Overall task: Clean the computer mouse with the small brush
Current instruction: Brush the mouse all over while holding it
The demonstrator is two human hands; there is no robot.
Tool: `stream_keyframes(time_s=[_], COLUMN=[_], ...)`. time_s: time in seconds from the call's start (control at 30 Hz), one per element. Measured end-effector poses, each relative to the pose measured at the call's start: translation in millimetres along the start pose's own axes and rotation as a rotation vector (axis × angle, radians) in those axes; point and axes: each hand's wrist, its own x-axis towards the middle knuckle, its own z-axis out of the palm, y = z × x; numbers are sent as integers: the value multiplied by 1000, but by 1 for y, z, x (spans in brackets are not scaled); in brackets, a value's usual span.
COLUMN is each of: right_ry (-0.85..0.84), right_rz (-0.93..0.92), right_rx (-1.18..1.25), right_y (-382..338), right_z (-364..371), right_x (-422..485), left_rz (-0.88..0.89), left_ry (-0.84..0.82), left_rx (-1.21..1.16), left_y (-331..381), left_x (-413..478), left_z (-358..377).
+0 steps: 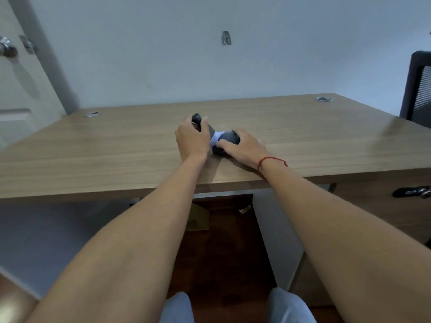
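Observation:
Both hands meet at the middle of the wooden desk (116, 145). My left hand (192, 138) is closed around a dark grey brush (197, 118); its rounded end sticks up above my fingers. The brush's pale tip (215, 137) reaches to the right, against the mouse. A dark grey computer mouse (231, 137) rests on the desk with my right hand (242, 148) gripping it from the right, thumb on its near side. Most of the mouse is hidden under my fingers. A red string circles my right wrist.
Two round cable grommets sit in the desktop, at back left (92, 114) and back right (324, 99). A black mesh chair (417, 89) stands at the right. A closed door (21, 85) is at the left. Under the desk lies a cardboard box (198, 217).

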Motion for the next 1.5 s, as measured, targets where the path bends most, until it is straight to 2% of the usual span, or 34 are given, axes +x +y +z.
stream_keyframes(time_s=[0.17,0.33,0.53,0.67,0.8,0.97,1.23,1.37,1.5], right_ry=[-14,-79,-87,-119,-80,-73,-3,9,19], right_rz=[1,-26,-96,-147,-148,-148,-122,-107,-92], right_rx=[101,82,76,19,-16,-55,-74,-67,-53], right_y=[7,8,12,16,17,16,13,12,12], right_z=[2,1,2,5,7,8,10,9,9], right_x=[11,18,26,25,29,26,25,24,23], left_rz=[-74,-88,-108,-105,-130,-63,-63,28,62], left_ry=[58,-28,-25,-15,22,-17,-9,-27,31], left_rx=[-34,-81,8,-19,-69,-55,-67,-20,-125], left_y=[-3,-5,-7,-7,-5,1,2,5,7], left_x=[-1,2,2,4,2,-4,-7,-12,-12], left_z=[0,0,3,4,-1,-2,-8,-7,-8])
